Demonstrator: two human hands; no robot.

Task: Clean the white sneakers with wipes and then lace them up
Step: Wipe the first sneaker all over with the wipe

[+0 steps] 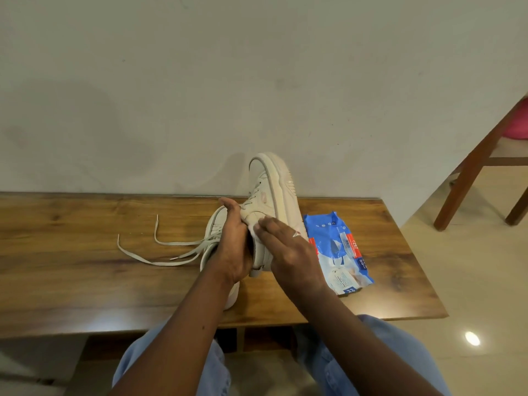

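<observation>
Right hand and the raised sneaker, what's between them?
A white wipe, pressed by the right hand flat against the raised sneaker, seen in the head view.

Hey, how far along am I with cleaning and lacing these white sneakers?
Nothing looks finished yet. In hand: your left hand grips one sneaker raised toe-up while your right hand presses a wipe on its side. The wipes pack lies open on the table. Left: the second sneaker has loose laces trailing, so it needs lacing; whether it's wiped I can't tell.
</observation>
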